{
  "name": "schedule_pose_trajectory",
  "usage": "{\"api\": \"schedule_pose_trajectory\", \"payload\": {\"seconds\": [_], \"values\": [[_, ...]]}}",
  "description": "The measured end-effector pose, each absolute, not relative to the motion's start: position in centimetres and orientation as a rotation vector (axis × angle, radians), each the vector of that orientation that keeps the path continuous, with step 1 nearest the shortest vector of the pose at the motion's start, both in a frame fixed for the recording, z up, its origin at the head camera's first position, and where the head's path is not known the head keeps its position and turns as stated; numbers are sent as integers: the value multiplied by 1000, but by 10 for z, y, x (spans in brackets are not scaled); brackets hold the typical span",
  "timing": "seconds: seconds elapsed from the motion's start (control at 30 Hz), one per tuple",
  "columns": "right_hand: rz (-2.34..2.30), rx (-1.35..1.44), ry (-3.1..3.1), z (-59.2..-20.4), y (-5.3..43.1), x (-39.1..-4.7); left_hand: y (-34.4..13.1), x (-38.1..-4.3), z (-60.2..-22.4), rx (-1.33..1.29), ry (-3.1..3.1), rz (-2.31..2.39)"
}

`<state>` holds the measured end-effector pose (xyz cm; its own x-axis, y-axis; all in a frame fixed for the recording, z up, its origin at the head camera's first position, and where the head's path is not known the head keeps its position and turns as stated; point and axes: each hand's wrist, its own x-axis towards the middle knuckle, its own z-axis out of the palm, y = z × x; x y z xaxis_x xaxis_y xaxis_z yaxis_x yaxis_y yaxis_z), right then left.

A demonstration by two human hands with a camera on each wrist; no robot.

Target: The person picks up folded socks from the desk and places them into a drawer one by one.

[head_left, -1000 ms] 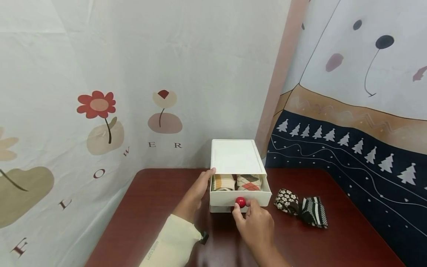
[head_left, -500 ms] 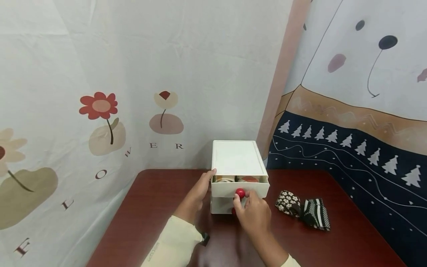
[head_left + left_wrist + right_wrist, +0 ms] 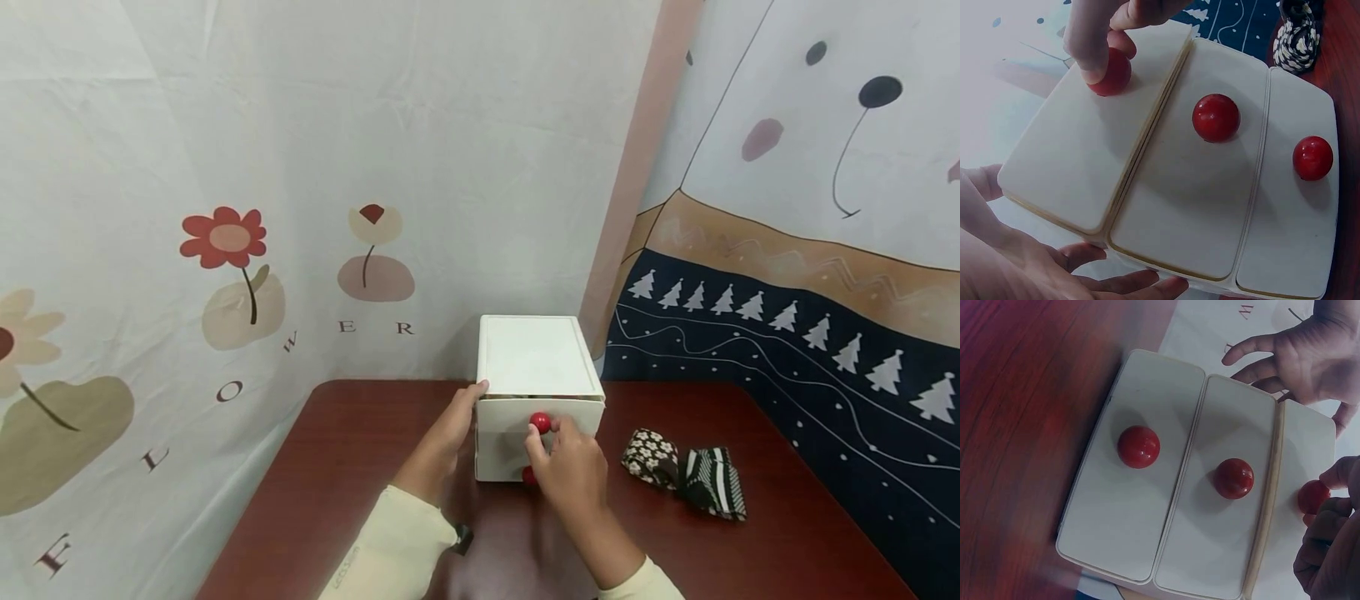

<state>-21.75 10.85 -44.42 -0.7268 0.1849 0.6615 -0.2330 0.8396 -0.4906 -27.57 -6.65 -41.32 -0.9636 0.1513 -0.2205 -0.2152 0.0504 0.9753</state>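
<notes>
A white drawer unit [image 3: 536, 354] stands at the back of the table, with three drawers showing in both wrist views. The top drawer [image 3: 1079, 144] is pushed nearly flush, leaving a thin gap under the lid. My right hand [image 3: 576, 471] pinches that drawer's red knob [image 3: 540, 422] between thumb and fingers. Along the unit's left side, my left hand [image 3: 447, 433] lies with its fingers extended against the wall and the thumb near the top edge. Red knobs on the middle drawer [image 3: 1234, 478] and bottom drawer [image 3: 1138, 447] are untouched.
Two rolled socks lie right of the unit: a dark floral sock [image 3: 649, 457] and a dark striped sock [image 3: 714, 483]. Behind the dark red table [image 3: 352, 467] hangs a printed cloth [image 3: 450, 167].
My right hand has pushed the top drawer inward by its knob, hiding the rolled socks inside that showed earlier. The left hand has stayed against the unit's side.
</notes>
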Motion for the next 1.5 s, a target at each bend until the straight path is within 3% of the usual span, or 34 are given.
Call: {"api": "schedule_pose_trajectory", "payload": {"seconds": [0.63,0.93,1.5], "values": [[750,17,-2311,-443,110,-226,-68,-275,-411,-69,2129,1937],[783,-79,-2415,-457,108,-222,-69,-279,-412,68,2205,1919],[765,-168,-2579,-469,103,-230,-67,-279,-414,-25,2216,1922]]}}
